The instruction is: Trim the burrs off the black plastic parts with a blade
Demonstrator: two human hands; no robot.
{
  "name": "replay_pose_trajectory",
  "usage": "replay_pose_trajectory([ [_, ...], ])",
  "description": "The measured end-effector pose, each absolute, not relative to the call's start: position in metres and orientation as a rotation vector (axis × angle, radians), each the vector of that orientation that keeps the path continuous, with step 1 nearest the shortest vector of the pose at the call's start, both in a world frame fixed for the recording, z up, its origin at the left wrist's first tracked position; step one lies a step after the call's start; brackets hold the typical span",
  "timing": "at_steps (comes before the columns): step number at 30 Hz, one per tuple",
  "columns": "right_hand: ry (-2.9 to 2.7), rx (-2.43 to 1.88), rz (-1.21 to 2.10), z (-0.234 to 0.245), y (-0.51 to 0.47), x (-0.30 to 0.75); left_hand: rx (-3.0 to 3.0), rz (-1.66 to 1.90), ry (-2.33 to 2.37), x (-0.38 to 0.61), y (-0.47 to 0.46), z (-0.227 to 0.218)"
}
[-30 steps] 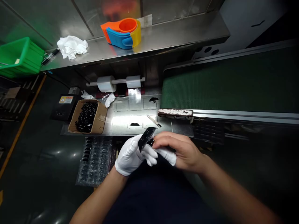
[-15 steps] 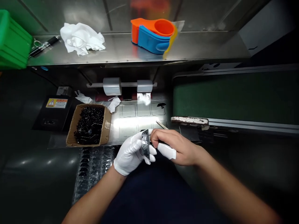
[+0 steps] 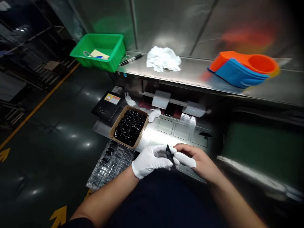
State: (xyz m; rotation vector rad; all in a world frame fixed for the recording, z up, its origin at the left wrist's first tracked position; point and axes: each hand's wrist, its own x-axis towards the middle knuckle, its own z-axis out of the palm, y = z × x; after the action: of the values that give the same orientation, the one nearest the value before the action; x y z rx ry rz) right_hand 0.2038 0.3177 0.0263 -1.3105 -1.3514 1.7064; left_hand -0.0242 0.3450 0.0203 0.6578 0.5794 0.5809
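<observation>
Gloved fingers are closed round a small black part (image 3: 169,153), and it's the left hand (image 3: 152,160) that has the grip, the part standing on edge with its pointed end up. In comes the right hand (image 3: 198,158), bare but for a white cover (image 3: 186,160) on the thumb, its fingers bent in just beside the part; whether they pinch it too, I cannot tell.

Beyond the hands is the metal table (image 3: 154,134), marked with outlined rectangles, and a dark piece (image 3: 205,135) lies towards its right. Left of that, a cardboard box (image 3: 142,133) brims with shiny black pieces (image 3: 129,126), a white cloth (image 3: 155,115) against its corner. Below the box sits a clear plastic tray (image 3: 98,177), dark pieces in it.

Behind the table, two rolls, the left one (image 3: 161,99) and the right one (image 3: 194,108), share a bar. A black case (image 3: 105,109) with a warning label stands beside the cardboard box.

Up on the shelf (image 3: 190,70), left to right: green bin (image 3: 95,64), black pen (image 3: 135,59), crumpled white wad (image 3: 163,59), orange-and-blue tape dispenser (image 3: 239,73). Far right, blurred, runs a green belt (image 3: 263,152).
</observation>
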Motion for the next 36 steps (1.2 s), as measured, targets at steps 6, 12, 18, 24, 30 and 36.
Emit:
replay_pose_trajectory([
  [6,-1.758,-1.478,1.117,0.025,0.337,0.173,0.705,0.716,0.805,-0.043,0.355,0.021],
  [12,-2.234,-1.330,0.389,0.020,0.352,0.142,0.678,0.844,0.865,-0.058,0.361,0.003],
  [18,-2.544,-1.074,0.508,0.011,0.380,0.131,0.569,0.875,0.900,-0.084,0.359,-0.014],
  [24,-2.500,-0.751,1.039,0.012,0.397,0.108,0.461,0.861,0.724,-0.122,0.335,-0.030],
  [30,-2.461,-1.007,0.959,-0.025,0.433,0.095,0.311,1.020,0.685,-0.138,0.312,-0.040],
  [36,-2.271,-1.517,0.826,-0.105,0.506,0.065,0.337,1.003,0.702,-0.135,0.310,-0.036],
])
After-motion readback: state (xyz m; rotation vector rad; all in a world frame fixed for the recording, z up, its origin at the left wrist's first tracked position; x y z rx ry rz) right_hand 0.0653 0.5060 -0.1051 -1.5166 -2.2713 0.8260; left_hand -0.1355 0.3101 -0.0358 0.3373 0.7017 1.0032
